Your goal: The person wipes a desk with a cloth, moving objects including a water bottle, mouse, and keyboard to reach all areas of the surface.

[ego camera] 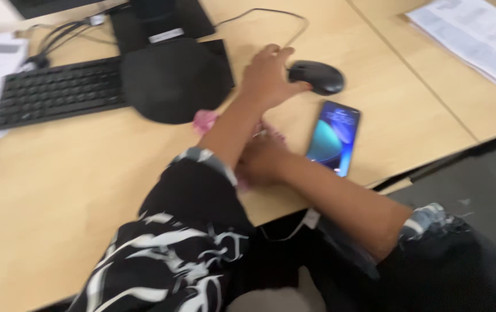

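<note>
Left hand at the computer mouse on a wooden desk.

We see the black computer mouse (316, 77) lying with its long axis roughly left-right, cable end toward the left hand (268, 75), whose loosely spread fingers touch it. The right hand (262, 159) lies below on a pink cloth (204, 120), its grip hidden, with a smartphone (335, 137) beside it and a keyboard (57, 91) far left.
</note>
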